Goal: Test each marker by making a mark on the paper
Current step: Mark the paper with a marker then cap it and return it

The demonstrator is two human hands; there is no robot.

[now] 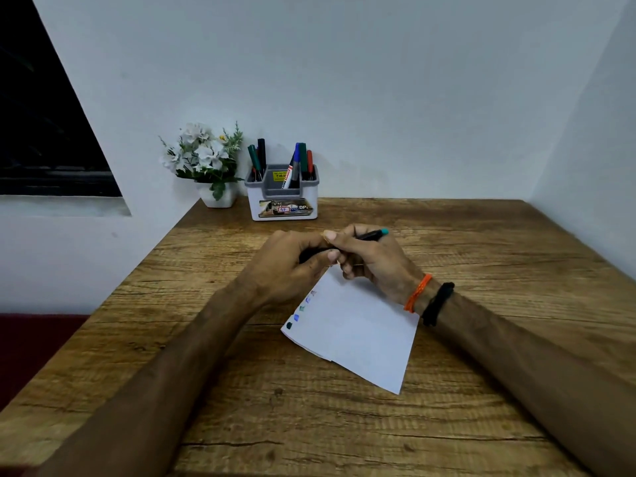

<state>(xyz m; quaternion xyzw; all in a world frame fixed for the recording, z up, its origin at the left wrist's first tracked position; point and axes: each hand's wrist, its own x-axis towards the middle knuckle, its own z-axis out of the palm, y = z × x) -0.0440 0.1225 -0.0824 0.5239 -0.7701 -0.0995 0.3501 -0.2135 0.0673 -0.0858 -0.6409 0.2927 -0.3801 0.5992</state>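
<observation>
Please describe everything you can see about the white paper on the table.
The paper is a white sheet, seemingly folded or stacked, since a second edge shows along its lower left side. It lies flat on the wooden table, turned at an angle. Along its left edge runs a row of small marks in dark green, blue and grey tones. Its far corner is hidden under the left hand and right hand, which hold a marker above it; the right wrist covers its right corner.
</observation>
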